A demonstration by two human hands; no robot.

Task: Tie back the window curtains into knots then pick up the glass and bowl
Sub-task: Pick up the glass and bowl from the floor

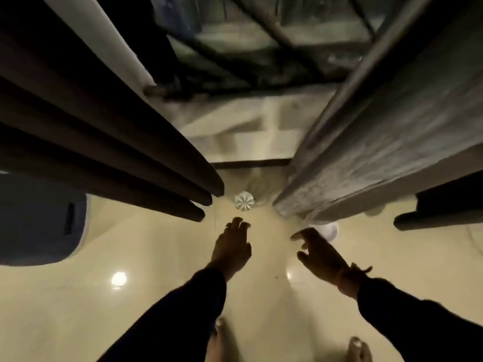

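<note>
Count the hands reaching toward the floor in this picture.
2. The left hand reaches toward the glass; the right hand reaches toward the white bowl, partly hidden behind it.

Bowl (328, 229) half hidden behind right hand (320, 253)

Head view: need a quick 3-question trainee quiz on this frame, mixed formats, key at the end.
1. True or false: the left hand is already gripping the glass.
2. Which item lies partly hidden behind the right hand? A) the white bowl B) the glass C) a shoe
3. Fill in: the glass stands on the floor between the dark curtain on the left and the ____ curtain on the right.

Key: 1 false, the hand is open and short of it. 2 A. 3 grey.
</note>
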